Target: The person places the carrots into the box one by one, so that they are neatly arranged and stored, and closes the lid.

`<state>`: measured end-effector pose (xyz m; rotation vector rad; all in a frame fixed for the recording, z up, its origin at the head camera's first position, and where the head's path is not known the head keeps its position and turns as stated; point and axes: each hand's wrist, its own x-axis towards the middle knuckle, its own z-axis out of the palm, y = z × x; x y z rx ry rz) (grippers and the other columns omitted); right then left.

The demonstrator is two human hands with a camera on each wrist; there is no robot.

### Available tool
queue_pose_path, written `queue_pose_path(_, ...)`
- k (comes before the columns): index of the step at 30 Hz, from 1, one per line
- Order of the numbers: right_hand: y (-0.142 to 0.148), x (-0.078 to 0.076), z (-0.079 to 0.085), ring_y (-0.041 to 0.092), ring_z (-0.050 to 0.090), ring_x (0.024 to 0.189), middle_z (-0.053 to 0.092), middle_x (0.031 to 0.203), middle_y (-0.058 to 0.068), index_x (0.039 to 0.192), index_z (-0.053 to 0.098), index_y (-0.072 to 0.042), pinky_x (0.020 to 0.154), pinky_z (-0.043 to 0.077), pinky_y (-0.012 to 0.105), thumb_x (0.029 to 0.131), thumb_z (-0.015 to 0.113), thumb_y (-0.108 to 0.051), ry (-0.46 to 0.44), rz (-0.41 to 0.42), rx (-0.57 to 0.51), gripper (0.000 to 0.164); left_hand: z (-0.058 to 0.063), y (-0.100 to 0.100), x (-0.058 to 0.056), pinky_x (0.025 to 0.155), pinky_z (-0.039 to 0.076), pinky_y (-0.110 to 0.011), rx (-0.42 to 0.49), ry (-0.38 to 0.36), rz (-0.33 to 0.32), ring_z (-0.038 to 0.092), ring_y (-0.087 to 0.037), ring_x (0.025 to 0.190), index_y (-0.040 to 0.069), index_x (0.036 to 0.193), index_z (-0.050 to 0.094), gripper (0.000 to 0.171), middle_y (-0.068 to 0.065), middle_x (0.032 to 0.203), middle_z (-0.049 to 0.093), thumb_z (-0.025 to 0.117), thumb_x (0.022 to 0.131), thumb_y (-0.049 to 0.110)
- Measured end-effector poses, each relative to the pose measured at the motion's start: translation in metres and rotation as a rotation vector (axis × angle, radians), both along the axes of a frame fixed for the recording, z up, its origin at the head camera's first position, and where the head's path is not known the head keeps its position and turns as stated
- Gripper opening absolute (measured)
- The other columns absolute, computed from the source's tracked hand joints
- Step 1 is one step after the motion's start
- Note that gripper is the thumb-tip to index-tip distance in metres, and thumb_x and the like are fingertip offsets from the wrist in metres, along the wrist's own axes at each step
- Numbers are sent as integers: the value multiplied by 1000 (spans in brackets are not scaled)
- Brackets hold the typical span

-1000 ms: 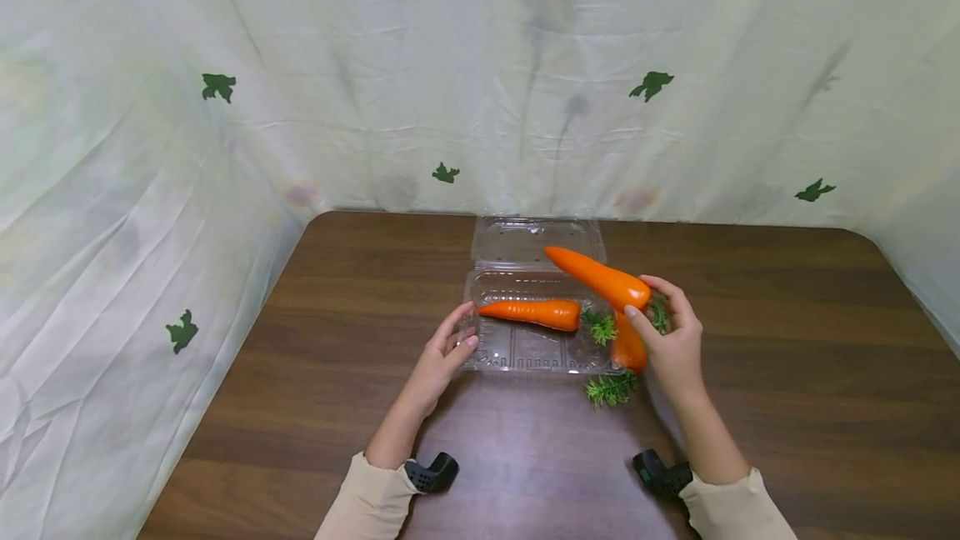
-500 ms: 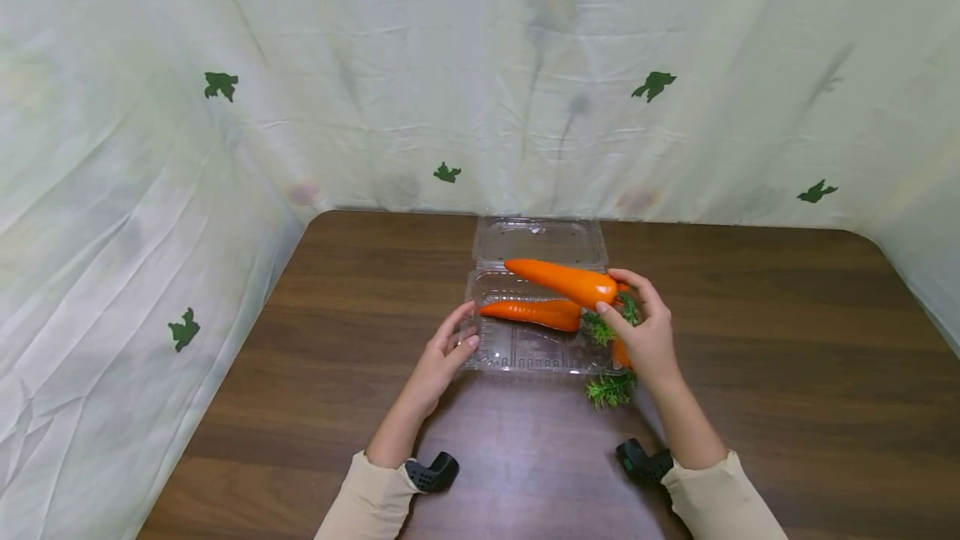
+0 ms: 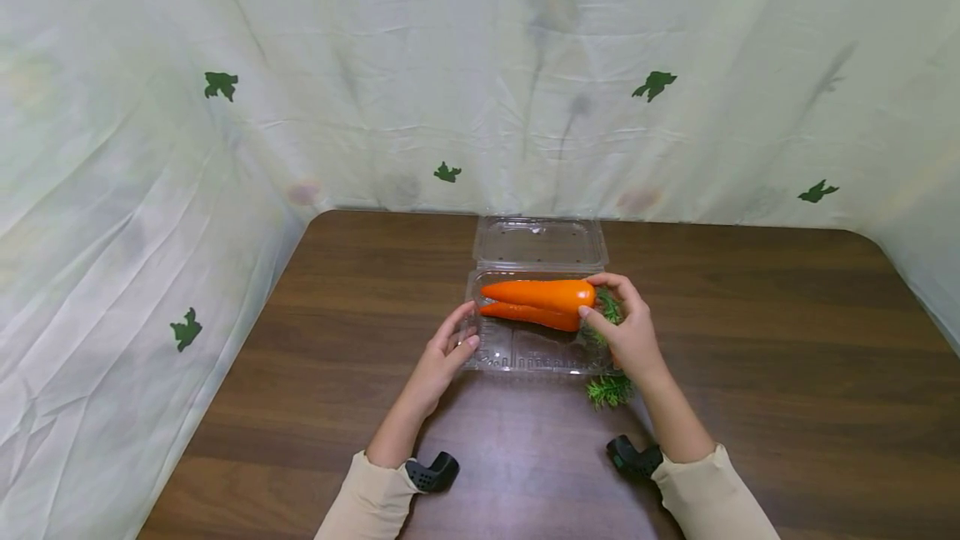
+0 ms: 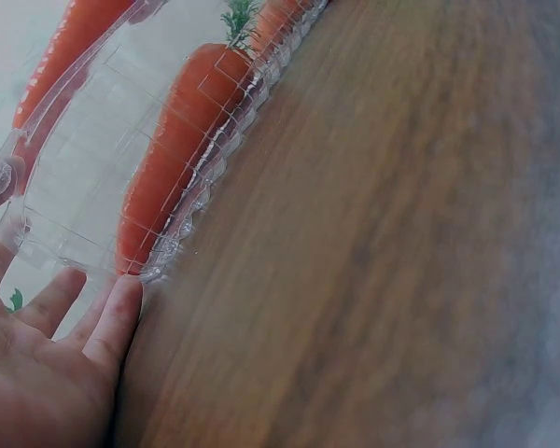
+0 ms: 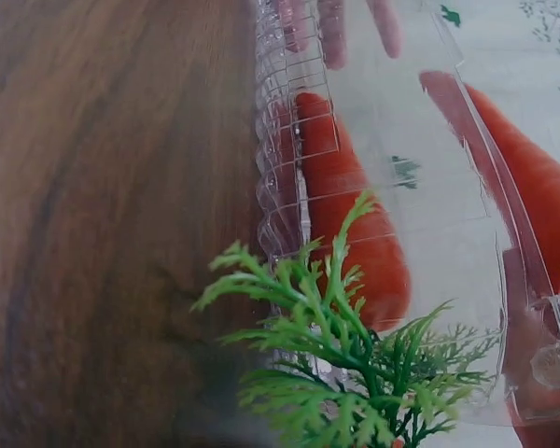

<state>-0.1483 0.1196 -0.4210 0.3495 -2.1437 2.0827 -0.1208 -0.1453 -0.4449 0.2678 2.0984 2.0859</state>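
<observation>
My right hand (image 3: pixel 632 332) pinches the thick end of an orange carrot (image 3: pixel 536 293) with a green top, holding it level over a clear plastic clamshell container (image 3: pixel 525 358). Its narrow tip points left. A second carrot (image 4: pixel 182 140) lies in the container, just on the near side of the held one in the head view. At the container's left end, my left hand (image 3: pixel 447 352) touches the wall with spread, mostly straight fingers. A third carrot's leafy green top (image 3: pixel 609 391) shows at the near right corner; its body is mostly hidden by my right hand.
The container's lid (image 3: pixel 540 242) is folded back flat toward the far edge of the brown wooden table (image 3: pixel 750 340). Behind the table hangs a pale curtain (image 3: pixel 487 65) with green leaf shapes.
My right hand has moved left and lowered the carrot from the right side to over the container, levelling it alongside the other carrot. The left hand has stayed put.
</observation>
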Motion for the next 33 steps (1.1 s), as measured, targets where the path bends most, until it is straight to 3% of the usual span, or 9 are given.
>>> queue_pose_path(7, 0, 0, 1, 19, 40, 112, 48, 118, 12, 114, 48, 1, 90, 37, 32, 83, 62, -1, -58, 75, 74, 34, 0, 1, 0, 98, 32, -43, 0, -7, 15, 35, -36, 122, 8, 139, 30, 51, -15, 141, 27, 49, 91, 5)
queue_pose_path(18, -4, 9, 21, 30, 36, 114, 48, 116, 21, 113, 46, 5, 90, 30, 49, 83, 60, 0, -64, 144, 153, 33, -1, 0, 0, 98, 31, -42, 16, 6, -2, 35, -37, 122, 5, 140, 28, 52, -17, 143, 24, 48, 92, 4)
queue_pose_path(27, -5, 5, 18, 29, 44, 101, 47, 117, 18, 112, 46, 3, 74, 45, 30, 83, 61, -3, -100, 173, 217, 33, -1, 0, 0, 98, 31, -40, 2, -4, 11, 34, -31, 124, 6, 139, 29, 52, -14, 143, 24, 50, 91, 6)
queue_pose_path(33, -5, 4, 18, 31, 42, 109, 44, 123, 21, 113, 47, 2, 78, 44, 38, 84, 62, -6, -97, 182, 257, 34, -1, 0, -1, 98, 31, -42, 8, -11, 4, 35, -31, 123, 7, 139, 29, 52, -17, 143, 23, 50, 92, 6)
